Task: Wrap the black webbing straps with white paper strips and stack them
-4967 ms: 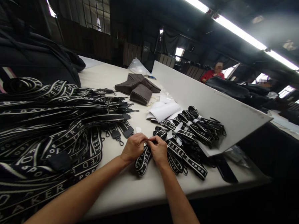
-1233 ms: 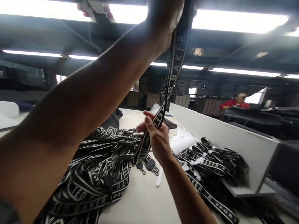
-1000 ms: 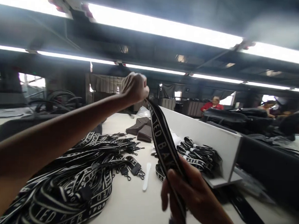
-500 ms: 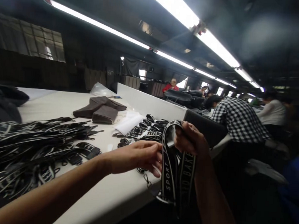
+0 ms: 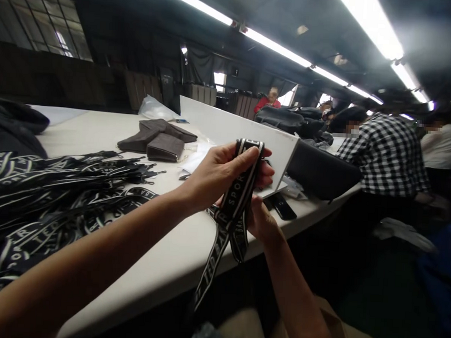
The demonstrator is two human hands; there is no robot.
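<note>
My left hand (image 5: 219, 174) is closed around the folded top of a black strap with white lettering (image 5: 236, 200), held above the table's front edge. Below it my right hand (image 5: 261, 222) grips the same strap lower down, its fingers mostly hidden behind the webbing. One loose end of the strap hangs down past the table edge. A large heap of matching lettered straps (image 5: 46, 195) lies on the white table (image 5: 99, 132) to my left.
Brown pouches (image 5: 157, 139) lie mid-table, with a white upright board (image 5: 231, 131) behind my hands and a dark phone-like object (image 5: 282, 206) near the edge. A person in a checked shirt (image 5: 387, 155) sits to the right; other people work farther back.
The strap was stretched high between my hands a second ago; it is now folded over. My left hand has taken hold of the top fold and my right hand has dropped below it.
</note>
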